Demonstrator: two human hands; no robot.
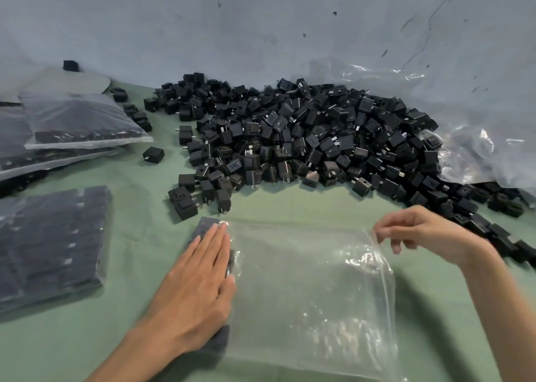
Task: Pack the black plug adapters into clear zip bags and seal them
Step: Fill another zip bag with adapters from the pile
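Near the front of the green counter (87,347), a clear zip bag (304,294) lying flat, mostly empty. Along its left end a short row of black adapters (207,226), lined up near to far, apparently under the plastic, though blurred. Zip strip down the right edge, so mouth to the right and closed bottom to the left; hard to tell which way the long axis runs.

Left hand (197,283) flat on that row, fingers straight and together, pressing down, gripping nothing. Right hand (426,233) pinching the far right corner of the bag at the zip strip between thumb and forefinger, other fingers loosely curled.

Behind the bag, a big loose pile (304,138) of the same black adapters, pointing every way, spilling out of a large crumpled plastic sack (478,138) on the right. One stray adapter (153,153) apart, left of the pile.

At left, a filled bag (49,245) with adapters in neat rows; farther back, more filled bags stacked (78,120).
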